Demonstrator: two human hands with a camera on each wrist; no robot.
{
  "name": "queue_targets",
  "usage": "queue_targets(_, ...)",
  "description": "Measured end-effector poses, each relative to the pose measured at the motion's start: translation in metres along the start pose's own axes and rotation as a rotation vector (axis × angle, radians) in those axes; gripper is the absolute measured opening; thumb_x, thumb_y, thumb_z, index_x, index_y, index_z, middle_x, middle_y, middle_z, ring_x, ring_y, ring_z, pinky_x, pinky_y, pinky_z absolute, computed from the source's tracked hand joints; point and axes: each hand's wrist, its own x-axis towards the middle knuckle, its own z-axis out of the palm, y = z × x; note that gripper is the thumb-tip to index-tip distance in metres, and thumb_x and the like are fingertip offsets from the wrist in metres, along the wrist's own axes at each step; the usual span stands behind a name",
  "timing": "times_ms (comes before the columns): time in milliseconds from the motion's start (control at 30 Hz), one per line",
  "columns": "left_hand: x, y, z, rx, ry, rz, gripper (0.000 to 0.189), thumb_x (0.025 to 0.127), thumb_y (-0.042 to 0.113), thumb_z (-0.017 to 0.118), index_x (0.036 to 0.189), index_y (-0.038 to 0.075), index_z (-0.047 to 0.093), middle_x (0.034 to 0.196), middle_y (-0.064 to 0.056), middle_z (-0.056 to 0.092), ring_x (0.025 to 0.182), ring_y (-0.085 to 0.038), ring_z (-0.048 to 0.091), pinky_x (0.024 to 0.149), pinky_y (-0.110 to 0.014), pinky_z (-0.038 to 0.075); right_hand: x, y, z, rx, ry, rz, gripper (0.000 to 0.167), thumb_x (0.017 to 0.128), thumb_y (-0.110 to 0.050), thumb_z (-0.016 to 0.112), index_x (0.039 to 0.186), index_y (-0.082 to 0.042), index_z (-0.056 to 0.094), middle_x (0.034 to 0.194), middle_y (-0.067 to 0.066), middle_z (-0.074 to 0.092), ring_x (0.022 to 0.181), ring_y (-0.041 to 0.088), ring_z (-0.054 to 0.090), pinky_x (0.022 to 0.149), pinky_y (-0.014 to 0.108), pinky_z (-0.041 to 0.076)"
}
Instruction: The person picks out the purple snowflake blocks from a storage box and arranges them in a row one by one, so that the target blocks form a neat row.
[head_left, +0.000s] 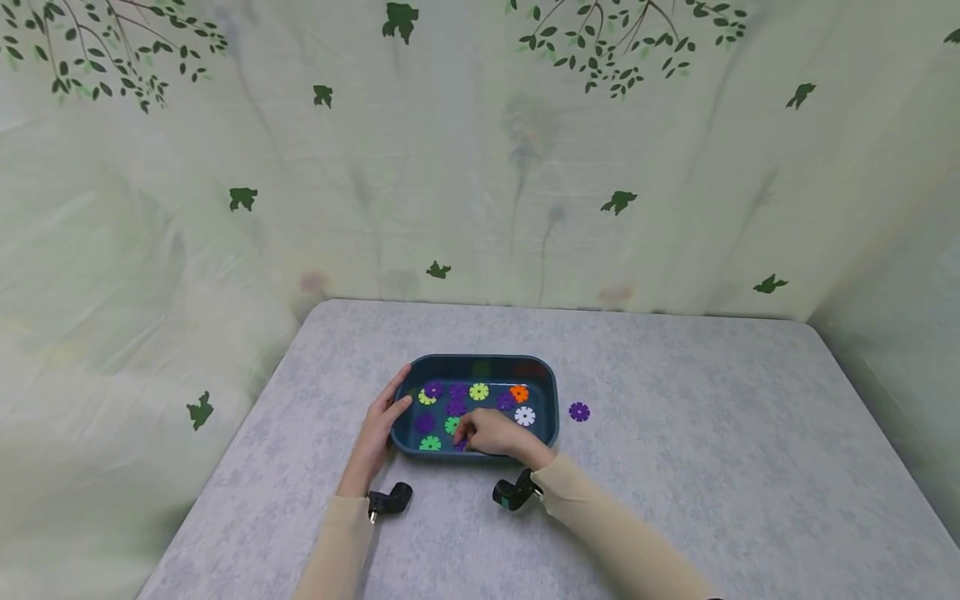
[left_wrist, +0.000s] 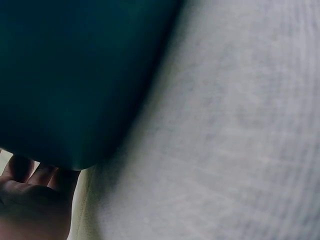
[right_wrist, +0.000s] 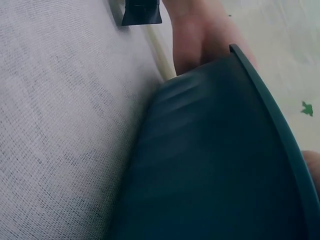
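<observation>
A dark blue tray [head_left: 480,357] stands on the table, with several small flower-shaped pieces lying on its bottom. My left hand [head_left: 381,425] grips the tray's left end, thumb over the rim and fingers along the outer wall; the left wrist view catches its fingers [left_wrist: 62,181] against the wall. Reaching over the near rim, my right hand [head_left: 495,433] is inside the tray. Its curled fingertips point down at a purple flower piece [head_left: 462,446], partly hidden by them. Beside them is a green flower piece [head_left: 452,425].
Outside the tray, to its right, a single purple flower piece [head_left: 579,412] lies on the grey table [head_left: 712,433]. White [head_left: 524,416], orange [head_left: 519,393] and yellow [head_left: 479,392] pieces sit in the tray. A leaf-printed curtain [head_left: 480,167] hangs behind the table.
</observation>
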Motion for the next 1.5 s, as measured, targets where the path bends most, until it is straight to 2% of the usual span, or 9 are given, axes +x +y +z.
queue_targets(233, -0.001, -0.001, 0.000, -0.001, -0.004, -0.002, 0.051, 0.102, 0.014, 0.047, 0.151, 0.018, 0.033, 0.156, -0.001, 0.024, 0.142, -0.018, 0.016, 0.114, -0.044, 0.010, -0.003, 0.001, 0.001, 0.095, 0.041, -0.004, 0.008, 0.084, 0.007, 0.063, 0.083, 0.000, 0.064, 0.069, 0.000, 0.055, 0.060, 0.012, 0.045, 0.055, 0.022, 0.037)
queue_targets(400, -0.002, 0.002, 0.001, -0.027, -0.015, -0.009, 0.051, 0.102, 0.013, 0.047, 0.151, 0.016, 0.033, 0.156, 0.000, 0.024, 0.142, -0.018, 0.016, 0.114, -0.043, 0.010, -0.008, 0.003, -0.006, 0.250, 0.051, -0.019, 0.005, 0.089, 0.002, 0.060, 0.092, -0.001, 0.063, 0.069, 0.005, 0.057, 0.055, 0.014, 0.052, 0.052, 0.026, 0.046)
queue_targets(567, -0.004, 0.010, 0.003, -0.033, -0.027, -0.017, 0.052, 0.102, 0.011, 0.047, 0.151, 0.014, 0.032, 0.156, -0.001, 0.022, 0.143, -0.018, 0.014, 0.114, -0.043, 0.008, -0.014, 0.008, -0.022, 0.351, 0.051, -0.062, 0.011, 0.093, -0.002, 0.058, 0.102, 0.001, 0.063, 0.075, 0.011, 0.058, 0.057, 0.023, 0.057, 0.057, 0.037, 0.053)
queue_targets(800, -0.002, -0.002, 0.000, -0.003, 0.002, -0.001, 0.051, 0.101, 0.015, 0.049, 0.150, 0.019, 0.035, 0.155, 0.002, 0.026, 0.142, -0.015, 0.017, 0.114, -0.043, 0.010, -0.032, 0.018, -0.054, 0.409, 0.112, -0.119, 0.017, 0.094, -0.006, 0.058, 0.106, 0.005, 0.063, 0.076, 0.011, 0.059, 0.059, 0.020, 0.058, 0.062, 0.045, 0.054)
queue_targets(867, -0.002, -0.003, 0.000, -0.001, 0.002, 0.002, 0.051, 0.101, 0.015, 0.048, 0.150, 0.020, 0.035, 0.155, 0.002, 0.026, 0.142, -0.015, 0.017, 0.114, -0.043, 0.010, -0.040, 0.022, -0.064, 0.426, 0.141, -0.100, 0.018, 0.094, -0.007, 0.059, 0.107, 0.004, 0.063, 0.078, 0.014, 0.059, 0.061, 0.020, 0.059, 0.063, 0.045, 0.054)
queue_targets(1000, -0.002, -0.003, 0.000, 0.000, 0.000, 0.002, 0.051, 0.101, 0.016, 0.048, 0.150, 0.020, 0.034, 0.155, 0.002, 0.025, 0.142, -0.015, 0.017, 0.114, -0.044, 0.010, -0.056, 0.038, -0.084, 0.442, 0.223, -0.049, 0.020, 0.095, -0.009, 0.058, 0.109, 0.004, 0.060, 0.086, 0.017, 0.060, 0.063, 0.018, 0.058, 0.061, 0.034, 0.054)
queue_targets(1200, -0.002, -0.002, 0.001, -0.020, 0.001, 0.001, 0.051, 0.101, 0.016, 0.048, 0.150, 0.020, 0.034, 0.155, 0.003, 0.026, 0.142, -0.014, 0.017, 0.114, -0.043, 0.011, -0.084, 0.073, -0.106, 0.461, 0.362, 0.006, 0.023, 0.096, -0.006, 0.054, 0.113, 0.009, 0.056, 0.086, 0.011, 0.058, 0.064, 0.015, 0.055, 0.062, 0.034, 0.053)
queue_targets(1333, -0.002, -0.002, 0.001, -0.014, 0.002, 0.004, 0.051, 0.101, 0.016, 0.049, 0.150, 0.020, 0.035, 0.155, 0.002, 0.026, 0.142, -0.015, 0.018, 0.114, -0.043, 0.011, -0.100, 0.099, -0.113, 0.440, 0.428, 0.091, 0.024, 0.096, -0.005, 0.053, 0.112, 0.012, 0.056, 0.084, 0.009, 0.058, 0.064, 0.014, 0.056, 0.061, 0.030, 0.052)
queue_targets(1500, -0.001, -0.002, 0.000, -0.010, 0.002, 0.008, 0.051, 0.101, 0.016, 0.048, 0.150, 0.018, 0.034, 0.156, 0.000, 0.024, 0.142, -0.017, 0.017, 0.114, -0.044, 0.011, -0.113, 0.120, -0.114, 0.406, 0.446, 0.184, 0.022, 0.095, 0.001, 0.050, 0.112, 0.014, 0.055, 0.086, 0.014, 0.061, 0.064, 0.015, 0.059, 0.059, 0.029, 0.053)
